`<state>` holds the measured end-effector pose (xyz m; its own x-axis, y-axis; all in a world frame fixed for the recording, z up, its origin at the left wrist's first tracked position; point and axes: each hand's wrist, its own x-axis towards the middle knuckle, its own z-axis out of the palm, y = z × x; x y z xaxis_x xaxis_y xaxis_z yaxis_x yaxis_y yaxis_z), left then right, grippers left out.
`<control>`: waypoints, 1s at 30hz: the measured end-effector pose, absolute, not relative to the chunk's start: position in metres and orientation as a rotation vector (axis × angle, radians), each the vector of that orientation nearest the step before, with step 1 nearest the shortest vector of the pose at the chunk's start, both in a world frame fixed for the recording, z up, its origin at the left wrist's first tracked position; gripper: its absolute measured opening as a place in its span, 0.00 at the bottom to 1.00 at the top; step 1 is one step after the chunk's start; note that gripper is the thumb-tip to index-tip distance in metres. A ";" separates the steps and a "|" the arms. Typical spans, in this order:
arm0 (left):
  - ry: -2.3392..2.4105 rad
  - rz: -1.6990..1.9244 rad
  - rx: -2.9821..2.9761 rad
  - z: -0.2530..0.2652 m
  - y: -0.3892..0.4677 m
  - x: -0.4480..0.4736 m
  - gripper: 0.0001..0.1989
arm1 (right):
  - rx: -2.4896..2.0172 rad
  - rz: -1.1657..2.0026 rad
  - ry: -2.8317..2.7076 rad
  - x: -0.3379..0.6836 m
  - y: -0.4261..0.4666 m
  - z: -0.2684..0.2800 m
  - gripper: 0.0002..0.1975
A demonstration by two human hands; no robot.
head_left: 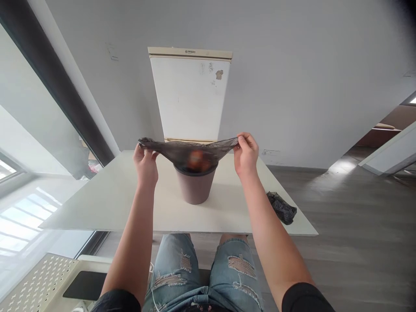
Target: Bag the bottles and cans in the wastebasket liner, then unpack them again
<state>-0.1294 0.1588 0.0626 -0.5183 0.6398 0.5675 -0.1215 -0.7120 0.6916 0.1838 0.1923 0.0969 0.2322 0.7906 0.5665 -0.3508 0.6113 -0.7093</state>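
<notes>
A thin black plastic bag (169, 151) is stretched sideways between my two hands, above and partly over the mouth of a mauve trash can (196, 188). My left hand (145, 164) pinches one bunched end of it, left of the can. At the other side, my right hand (246, 152) grips the opposite corner between thumb and fingers. Through the translucent film an orange-red blurred shape (197, 160) shows at the can's opening; I cannot make out what it is. The can stands upright on a white table.
On the right of the white table (97, 203) lies a crumpled black plastic bag (282, 208), beside my right forearm. A white fridge (191, 95) stands behind the table against the grey wall. At lower left is a cream perforated rack (45, 277) holding a dark flat object (85, 285).
</notes>
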 end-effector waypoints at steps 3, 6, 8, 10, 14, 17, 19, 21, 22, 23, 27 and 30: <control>0.739 2.294 1.093 0.064 0.162 -0.133 0.16 | -0.463 0.742 -1.003 0.198 0.182 0.090 0.12; 0.702 2.342 0.915 0.047 0.164 -0.137 0.16 | -0.487 0.678 -0.916 0.212 0.175 0.065 0.10; 0.744 2.330 0.775 0.028 0.164 -0.141 0.15 | -0.610 0.720 -0.896 0.220 0.175 0.045 0.09; 0.828 2.258 0.656 0.010 0.165 -0.144 0.14 | -0.781 0.796 -0.967 0.225 0.178 0.031 0.18; 0.881 1.975 0.658 -0.006 0.167 -0.143 0.11 | -0.918 0.897 -1.305 0.229 0.195 0.036 0.35; 0.761 1.841 0.793 0.006 0.175 -0.137 0.10 | -0.911 0.992 -1.621 0.225 0.214 0.060 0.27; 0.686 1.890 0.809 0.022 0.183 -0.133 0.10 | -0.898 1.035 -1.742 0.217 0.227 0.075 0.16; 0.637 1.982 0.784 0.038 0.191 -0.128 0.08 | -0.844 1.079 -1.737 0.208 0.235 0.085 0.09; 0.621 2.018 0.773 0.045 0.194 -0.127 0.07 | -0.807 1.105 -1.694 0.204 0.238 0.088 0.09; 0.610 2.047 0.764 0.052 0.197 -0.125 0.05 | -0.772 1.127 -1.633 0.200 0.239 0.090 0.08; 0.564 2.142 0.744 0.065 0.197 -0.126 0.04 | -0.678 1.091 -1.338 0.193 0.237 0.086 0.09; 0.524 2.198 0.769 0.060 0.190 -0.132 0.05 | -0.625 1.020 -1.231 0.197 0.235 0.077 0.10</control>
